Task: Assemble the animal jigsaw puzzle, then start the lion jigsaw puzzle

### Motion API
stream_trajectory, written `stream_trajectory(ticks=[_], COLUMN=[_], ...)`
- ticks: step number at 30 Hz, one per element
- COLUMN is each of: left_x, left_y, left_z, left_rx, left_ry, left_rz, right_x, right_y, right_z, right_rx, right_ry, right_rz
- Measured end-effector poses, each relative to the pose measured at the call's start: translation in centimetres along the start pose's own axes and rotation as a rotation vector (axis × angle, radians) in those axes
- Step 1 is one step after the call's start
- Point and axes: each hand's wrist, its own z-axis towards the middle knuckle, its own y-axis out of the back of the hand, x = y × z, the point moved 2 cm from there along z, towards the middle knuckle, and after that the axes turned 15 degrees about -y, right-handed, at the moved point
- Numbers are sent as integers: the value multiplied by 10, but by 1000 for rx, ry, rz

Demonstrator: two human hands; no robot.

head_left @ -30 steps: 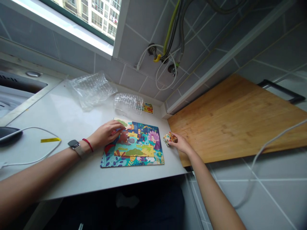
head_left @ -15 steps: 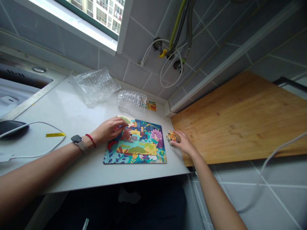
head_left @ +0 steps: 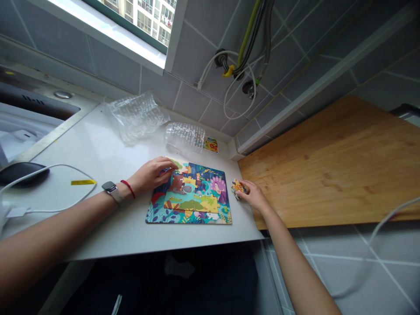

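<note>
A colourful jigsaw puzzle (head_left: 188,204) lies partly put together on its board on the white counter, with animals, a pink peacock and green plants in its picture. At its upper left corner rests my left hand (head_left: 158,172), fingers stretched out over the pieces and thumb apart, with nothing visible held. To the right of the board, my right hand (head_left: 253,194) is closed on a small stack of puzzle pieces (head_left: 237,187), mostly orange and yellow. The fingertips cover part of that stack.
Clear bubble wrap (head_left: 136,116) and a second roll of it (head_left: 184,136) lie behind the puzzle, beside a small picture card (head_left: 211,144). A wooden board (head_left: 328,175) borders the counter on the right. A black mouse-shaped object (head_left: 24,174) and white cable (head_left: 70,165) are at left.
The whole view has shifted slightly, so things sit a little further right. Both hands stay in about the same places by the puzzle; the right still holds its pieces.
</note>
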Motion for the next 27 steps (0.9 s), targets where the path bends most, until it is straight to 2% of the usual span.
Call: stream_trajectory(ticks=[6,12,16,23,27], left_x=[0,0,0,-1,1], left_y=[1,0,0,1,2], left_z=[0,0,0,1,1], left_rx=[4,13,21,47,29], left_ry=[5,9,17,37,39], left_rz=[-14,-17,-22,-16,-21], right_x=[1,-2,-4,0,5], right_y=[3,0,-3,-1,-1], right_z=[-5,-15,-18,-23,-24], right_rx=[-17,-131,-122,-132,-175], right_ry=[-32,-58,-114,71,108], right_rz=[39,-4,-17,-90,-82])
